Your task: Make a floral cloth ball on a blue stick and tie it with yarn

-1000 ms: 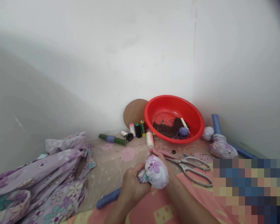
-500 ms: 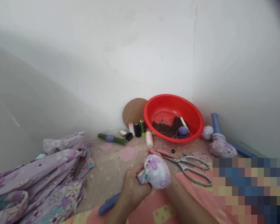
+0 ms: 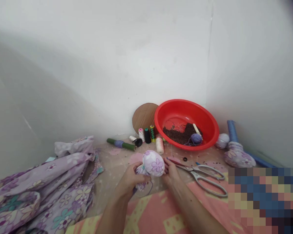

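A round stuffed ball of white fabric with lilac flowers (image 3: 153,163) is between my hands, above the mat. My left hand (image 3: 133,178) is closed around its gathered neck, where loose floral cloth bunches up. My right hand (image 3: 170,172) presses its fingers against the ball's right side. A thin dark thread seems to loop below the gathered cloth. Steel scissors with pink-red blades (image 3: 200,175) lie open-handled to the right of my right hand, not touching it. A cream thread spool (image 3: 160,145) stands just beyond the ball.
A red plastic basin (image 3: 185,103) holds dark granular filling (image 3: 182,135) and a purple yarn ball (image 3: 196,138). Several thread spools (image 3: 147,136) and a green rod (image 3: 121,144) stand nearby. Floral cloth (image 3: 46,191) lies left; stuffed fabric (image 3: 238,156) and a blue tube (image 3: 231,130) lie right.
Both hands have lifted the ball farther forward and left, and it now sits higher between them. The blue rod under my left hand is no longer visible. The view has shifted slightly.
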`<state>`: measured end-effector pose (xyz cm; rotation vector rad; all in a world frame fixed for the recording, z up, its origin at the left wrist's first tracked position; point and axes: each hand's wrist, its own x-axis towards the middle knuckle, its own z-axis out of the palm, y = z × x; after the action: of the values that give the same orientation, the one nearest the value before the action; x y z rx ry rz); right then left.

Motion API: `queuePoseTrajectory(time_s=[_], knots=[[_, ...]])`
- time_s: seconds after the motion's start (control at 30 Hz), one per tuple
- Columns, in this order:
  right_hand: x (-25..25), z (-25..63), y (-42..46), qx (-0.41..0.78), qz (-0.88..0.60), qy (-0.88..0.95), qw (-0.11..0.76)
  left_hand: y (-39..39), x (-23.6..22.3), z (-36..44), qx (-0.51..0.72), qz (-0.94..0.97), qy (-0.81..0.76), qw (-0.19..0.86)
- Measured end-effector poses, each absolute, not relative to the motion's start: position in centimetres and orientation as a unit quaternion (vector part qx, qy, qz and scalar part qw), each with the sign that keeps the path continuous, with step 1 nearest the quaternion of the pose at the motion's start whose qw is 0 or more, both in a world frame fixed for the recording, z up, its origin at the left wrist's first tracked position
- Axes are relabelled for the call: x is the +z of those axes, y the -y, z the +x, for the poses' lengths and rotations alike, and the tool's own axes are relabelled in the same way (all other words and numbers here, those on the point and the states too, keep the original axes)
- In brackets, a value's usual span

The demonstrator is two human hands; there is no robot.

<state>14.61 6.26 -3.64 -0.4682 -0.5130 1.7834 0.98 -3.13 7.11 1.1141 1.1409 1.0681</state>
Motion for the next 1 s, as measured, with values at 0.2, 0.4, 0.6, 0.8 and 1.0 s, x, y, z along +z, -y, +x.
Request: queuePoseTrajectory(time_s=[0.2,0.4,0.6,0.8,1.0], knots=[[-1.5,14.6,-4.6,0.761,-0.216,0.107,0.603,1.7,7.0,0.2,0.490,0.466,-0.494,0.547],[0.6,14.2,-3.3,0.747,-0.219,0.136,0.613,0.8,6.4,-0.5,0.495,0.475,-0.517,0.511],[1.2,13.2,-2.2,0.707,-0.259,0.205,0.626,0.2,4.7,-0.9,0.490,0.484,-0.563,0.457],[1.7,12.6,-1.2,0.697,-0.272,0.231,0.623,-0.5,2.9,-1.2,0.456,0.506,-0.633,0.367],[2.0,12.1,-0.5,0.656,-0.302,0.308,0.619,-0.8,2.5,-0.8,0.343,0.584,-0.686,0.267]])
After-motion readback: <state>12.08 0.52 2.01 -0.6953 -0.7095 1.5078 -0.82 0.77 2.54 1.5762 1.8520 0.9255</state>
